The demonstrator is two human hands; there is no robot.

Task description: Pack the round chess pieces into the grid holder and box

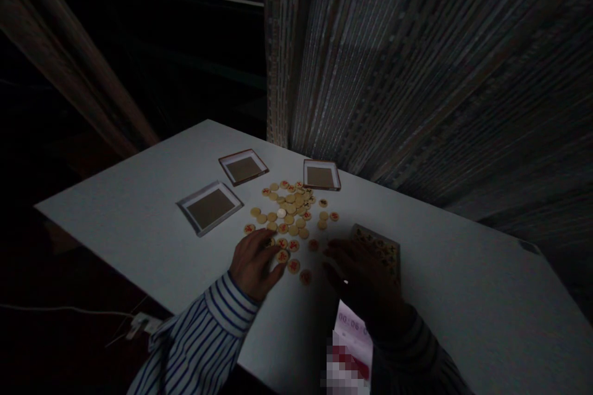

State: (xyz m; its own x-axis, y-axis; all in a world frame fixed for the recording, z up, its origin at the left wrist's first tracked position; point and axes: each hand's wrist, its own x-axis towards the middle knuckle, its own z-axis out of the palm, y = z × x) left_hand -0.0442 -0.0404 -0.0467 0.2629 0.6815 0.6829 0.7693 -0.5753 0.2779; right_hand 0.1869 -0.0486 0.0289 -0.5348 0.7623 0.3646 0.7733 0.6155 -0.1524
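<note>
On the white table (152,197) lies a loose spread of round wooden xiangqi pieces (290,199), some showing red or black characters and others blank side up. At the near left of the spread, my left hand (254,264) has thumb and forefinger about a red-marked xiangqi piece (282,256). In deep shadow, my right hand (365,278) is held with thumb and fingers apart, and I see nothing between them. Beyond and partly under that hand is a shallow box (399,253) with rows of black-marked pieces in it; its near part is hidden.
Three shallow framed trays stand behind the pieces: a grey one (188,213), a brown-edged one (228,174) and another (321,187) by the bead curtain (333,74). A lit phone (352,327) showing a timer lies under my right forearm. A white cable (69,307) runs at the lower left.
</note>
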